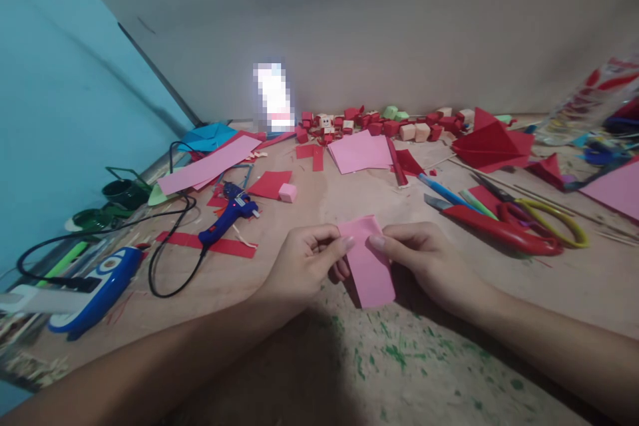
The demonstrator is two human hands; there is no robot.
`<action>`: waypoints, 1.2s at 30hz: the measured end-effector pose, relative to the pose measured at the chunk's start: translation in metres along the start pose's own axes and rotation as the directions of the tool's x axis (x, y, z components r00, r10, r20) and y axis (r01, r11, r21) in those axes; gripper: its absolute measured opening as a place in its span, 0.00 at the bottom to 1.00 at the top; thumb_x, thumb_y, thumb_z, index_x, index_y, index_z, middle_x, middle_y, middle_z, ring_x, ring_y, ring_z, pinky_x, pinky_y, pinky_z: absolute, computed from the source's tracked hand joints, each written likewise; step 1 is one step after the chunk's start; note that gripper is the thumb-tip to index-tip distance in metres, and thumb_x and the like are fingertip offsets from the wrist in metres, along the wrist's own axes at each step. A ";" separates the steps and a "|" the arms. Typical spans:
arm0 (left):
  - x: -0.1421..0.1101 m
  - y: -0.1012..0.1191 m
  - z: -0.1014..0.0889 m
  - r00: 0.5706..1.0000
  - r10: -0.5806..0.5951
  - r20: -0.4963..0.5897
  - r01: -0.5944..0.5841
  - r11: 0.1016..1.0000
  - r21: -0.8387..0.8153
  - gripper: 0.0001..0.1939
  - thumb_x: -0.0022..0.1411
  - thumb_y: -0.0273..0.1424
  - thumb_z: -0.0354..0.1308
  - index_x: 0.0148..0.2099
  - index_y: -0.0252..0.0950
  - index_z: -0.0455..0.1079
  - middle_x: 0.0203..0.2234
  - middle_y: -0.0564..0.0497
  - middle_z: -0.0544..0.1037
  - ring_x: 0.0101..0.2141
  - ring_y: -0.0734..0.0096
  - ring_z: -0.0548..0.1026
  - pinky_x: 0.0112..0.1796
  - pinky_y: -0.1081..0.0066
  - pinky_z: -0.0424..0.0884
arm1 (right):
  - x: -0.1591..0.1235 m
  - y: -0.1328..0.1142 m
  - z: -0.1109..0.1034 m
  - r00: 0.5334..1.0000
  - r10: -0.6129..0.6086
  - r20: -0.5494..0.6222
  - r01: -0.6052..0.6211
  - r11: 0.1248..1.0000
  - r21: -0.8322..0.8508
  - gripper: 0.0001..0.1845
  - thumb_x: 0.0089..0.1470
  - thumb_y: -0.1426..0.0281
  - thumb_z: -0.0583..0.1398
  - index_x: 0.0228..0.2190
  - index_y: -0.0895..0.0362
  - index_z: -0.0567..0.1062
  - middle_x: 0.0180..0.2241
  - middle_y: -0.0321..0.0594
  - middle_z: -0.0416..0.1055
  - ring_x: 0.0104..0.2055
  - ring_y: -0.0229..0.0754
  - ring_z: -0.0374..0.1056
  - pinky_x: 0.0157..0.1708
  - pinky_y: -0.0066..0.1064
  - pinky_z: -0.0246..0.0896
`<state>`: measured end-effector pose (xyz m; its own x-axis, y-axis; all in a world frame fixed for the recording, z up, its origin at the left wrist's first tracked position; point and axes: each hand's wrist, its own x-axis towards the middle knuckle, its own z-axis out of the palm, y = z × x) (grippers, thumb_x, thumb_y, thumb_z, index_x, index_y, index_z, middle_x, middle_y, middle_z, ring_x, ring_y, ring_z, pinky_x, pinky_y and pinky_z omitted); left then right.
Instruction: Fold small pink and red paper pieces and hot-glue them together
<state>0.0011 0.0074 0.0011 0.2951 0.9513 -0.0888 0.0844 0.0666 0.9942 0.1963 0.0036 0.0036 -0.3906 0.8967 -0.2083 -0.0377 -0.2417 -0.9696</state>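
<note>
A pink paper strip [372, 273] is held up over the front middle of the table, its long side running toward me. My left hand [312, 256] pinches its left edge near the far end, thumb on top and fingers underneath. On the opposite edge, my right hand [417, 249] grips the same strip with the thumb pressed on its face. The far end looks slightly bent; whether it is creased I cannot tell. Beyond the hands lie pink paper sheets [357, 151] and a small pink paper cube [287, 193].
To the left are a blue glue gun [222, 216] with its black cable and a blue-and-white tool [102, 289]. A red-handled cutter [499, 229] and yellow-handled scissors [554, 219] lie right. Small folded paper cubes [389, 125] line the wall beside a lit phone [273, 96].
</note>
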 end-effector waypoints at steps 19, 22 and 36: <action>-0.003 0.000 0.001 0.985 -0.096 0.145 0.094 0.995 0.020 0.17 0.62 0.37 0.59 0.25 0.32 0.70 0.17 0.51 0.74 0.19 0.74 0.72 0.22 0.75 0.68 | 0.001 0.008 0.002 1.000 0.025 -0.015 -0.021 0.970 0.241 0.20 0.60 0.62 0.64 0.21 0.60 0.73 0.21 0.37 0.69 0.25 0.38 0.64 0.28 0.31 0.58; -0.003 0.000 0.000 0.992 -0.061 0.112 0.060 0.998 0.014 0.17 0.63 0.37 0.59 0.25 0.32 0.70 0.16 0.51 0.74 0.18 0.74 0.72 0.22 0.75 0.69 | 0.001 0.006 0.004 0.999 -0.005 0.041 -0.004 0.975 0.221 0.20 0.62 0.60 0.62 0.23 0.59 0.75 0.23 0.38 0.70 0.27 0.39 0.66 0.31 0.32 0.60; -0.003 0.004 0.000 0.990 0.083 -0.111 -0.078 0.996 0.048 0.15 0.63 0.35 0.61 0.27 0.32 0.71 0.17 0.52 0.74 0.20 0.75 0.73 0.23 0.77 0.70 | 0.003 0.005 -0.001 0.996 0.052 0.070 -0.050 0.999 -0.021 0.21 0.58 0.54 0.64 0.26 0.59 0.80 0.27 0.39 0.72 0.29 0.38 0.63 0.31 0.31 0.57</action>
<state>0.0002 0.0046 0.0053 0.1934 0.9811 0.0010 0.1070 -0.0221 0.9940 0.1960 0.0052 -0.0022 -0.4558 0.8547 -0.2485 0.0009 -0.2788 -0.9604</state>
